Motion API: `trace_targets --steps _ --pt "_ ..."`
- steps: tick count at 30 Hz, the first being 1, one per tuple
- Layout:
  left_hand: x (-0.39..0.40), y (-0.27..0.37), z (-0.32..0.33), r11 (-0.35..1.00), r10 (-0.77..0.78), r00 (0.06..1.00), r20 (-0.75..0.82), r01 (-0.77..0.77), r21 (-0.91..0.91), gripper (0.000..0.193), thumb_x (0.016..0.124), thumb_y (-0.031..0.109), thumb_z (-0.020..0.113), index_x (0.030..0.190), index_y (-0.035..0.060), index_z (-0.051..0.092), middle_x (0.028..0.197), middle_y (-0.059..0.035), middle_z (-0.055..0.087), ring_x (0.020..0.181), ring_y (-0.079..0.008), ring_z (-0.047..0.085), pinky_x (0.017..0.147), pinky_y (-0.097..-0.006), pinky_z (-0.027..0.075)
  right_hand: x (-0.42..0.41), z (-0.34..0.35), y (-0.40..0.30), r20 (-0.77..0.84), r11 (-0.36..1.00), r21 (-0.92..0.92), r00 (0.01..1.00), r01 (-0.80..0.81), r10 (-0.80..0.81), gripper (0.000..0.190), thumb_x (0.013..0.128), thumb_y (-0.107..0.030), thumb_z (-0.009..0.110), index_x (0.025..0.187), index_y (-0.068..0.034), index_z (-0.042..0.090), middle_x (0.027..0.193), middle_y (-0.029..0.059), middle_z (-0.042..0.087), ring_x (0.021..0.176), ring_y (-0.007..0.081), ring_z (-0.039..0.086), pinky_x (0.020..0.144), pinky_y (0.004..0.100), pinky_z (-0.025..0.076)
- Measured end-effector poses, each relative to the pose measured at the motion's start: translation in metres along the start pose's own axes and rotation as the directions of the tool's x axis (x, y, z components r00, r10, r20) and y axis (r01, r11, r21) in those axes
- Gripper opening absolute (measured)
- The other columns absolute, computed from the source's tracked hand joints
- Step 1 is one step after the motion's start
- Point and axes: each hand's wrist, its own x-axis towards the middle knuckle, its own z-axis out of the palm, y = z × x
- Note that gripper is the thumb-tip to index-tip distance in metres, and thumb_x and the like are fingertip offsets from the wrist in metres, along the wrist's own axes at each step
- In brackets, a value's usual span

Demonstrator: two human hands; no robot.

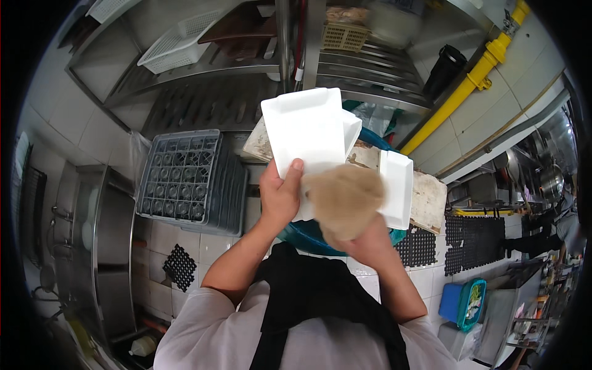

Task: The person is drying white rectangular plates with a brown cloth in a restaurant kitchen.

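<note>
My left hand [282, 194] grips a white rectangular tray [305, 129] near its lower left corner, thumb on its face. In my right hand [367, 245] is a tan cloth [347, 199], blurred, in front of the tray's lower right part; whether it touches the tray I cannot tell. Partly hidden behind the held tray is another white tray [352, 129]. A further white tray [397, 189] lies to the right on a worn, pale board [428, 199]. Below the board shows a round blue-green plastic-lined container [300, 236].
Stacked grey glass racks [178, 175] hold upturned glasses at left. Steel slatted shelves [370, 69] carry a white basket [178, 44] and a beige basket [344, 36]. A yellow pipe [453, 99] slants along the right wall. A blue bin [451, 300] and a person [562, 222] are farther right.
</note>
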Motion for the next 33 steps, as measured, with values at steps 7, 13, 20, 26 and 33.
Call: trace_targets --steps 7,13,20,26,33 --pt "0.023 0.022 -0.032 0.975 0.197 0.974 -0.116 -0.182 0.125 0.031 0.101 0.021 0.06 0.117 -0.0065 0.06 0.108 -0.0089 0.067 0.096 -0.0116 0.06 0.086 -0.027 0.048 -0.044 -0.022 0.021 0.489 0.925 -0.075 0.795 -0.371 0.359 0.054 0.074 -0.028 0.075 0.121 -0.002 0.063 0.096 0.0208 0.071 0.089 0.0424 0.068 0.081 0.0463 0.055" --pt "0.017 0.019 -0.031 0.968 0.228 0.962 -0.148 -0.208 0.138 0.036 0.101 0.026 0.06 0.115 -0.0069 0.061 0.103 -0.0106 0.067 0.094 -0.0135 0.06 0.083 -0.0299 0.048 -0.023 -0.042 -0.015 0.086 0.89 0.222 0.917 -0.398 0.389 0.058 0.075 -0.024 0.077 0.126 -0.003 0.061 0.104 0.0206 0.07 0.098 0.0419 0.068 0.088 0.0434 0.054" --pt "0.006 0.022 -0.019 0.978 0.199 0.977 -0.076 -0.193 0.08 0.032 0.101 0.021 0.06 0.119 -0.0067 0.06 0.11 -0.0093 0.066 0.099 -0.0128 0.059 0.087 -0.0285 0.048 -0.018 0.023 -0.006 0.188 0.985 -0.144 0.974 -0.098 0.124 0.05 0.075 -0.02 0.072 0.122 -0.006 0.063 0.112 0.0199 0.068 0.094 0.043 0.067 0.08 0.0499 0.053" --pt "0.026 0.022 -0.041 0.989 0.133 0.972 -0.195 -0.143 -0.041 0.032 0.101 0.017 0.06 0.123 -0.0066 0.057 0.116 -0.0106 0.065 0.102 -0.0147 0.062 0.091 -0.0298 0.049 -0.027 -0.014 0.006 0.608 0.877 -0.041 0.684 -0.479 0.402 0.064 0.078 -0.043 0.071 0.131 -0.008 0.059 0.118 0.0207 0.067 0.1 0.0398 0.068 0.086 0.047 0.053" --pt "-0.02 0.014 0.002 0.86 -0.358 0.929 0.091 0.366 -0.356 0.039 0.099 0.018 0.063 0.128 -0.0055 0.055 0.118 -0.0117 0.066 0.103 -0.0178 0.064 0.092 -0.0319 0.051 -0.063 -0.005 0.012 0.379 0.435 0.789 0.901 -0.434 0.212 0.09 0.087 -0.06 0.069 0.146 0.003 0.042 0.131 0.0126 0.059 0.119 0.0201 0.056 0.102 0.0353 0.044"
